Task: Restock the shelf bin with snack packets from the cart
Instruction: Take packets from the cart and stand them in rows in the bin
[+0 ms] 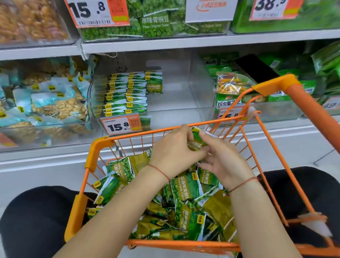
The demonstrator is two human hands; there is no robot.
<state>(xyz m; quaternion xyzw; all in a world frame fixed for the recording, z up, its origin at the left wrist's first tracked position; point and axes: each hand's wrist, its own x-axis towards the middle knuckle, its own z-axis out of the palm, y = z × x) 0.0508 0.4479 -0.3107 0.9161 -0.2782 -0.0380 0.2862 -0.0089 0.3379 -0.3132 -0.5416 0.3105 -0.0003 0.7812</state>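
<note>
An orange wire cart [100, 149] sits between my knees, filled with several green pea snack packets [184, 189]. Above its far rim, my left hand [173, 149] and my right hand [221, 159] together hold a small stack of green packets [196, 140], fingers curled round it. Straight ahead on the lower shelf is the clear shelf bin [180, 93]. Neat rows of the same green packets [127, 95] stand in its left part, while its right part is bare.
A bin of blue nut packets [35, 102] stands to the left of the clear bin, and a bin of green and yellow bags [235, 87] to the right. The cart's orange handle [317, 112] rises at the right. A price tag [122, 126] fronts the bin.
</note>
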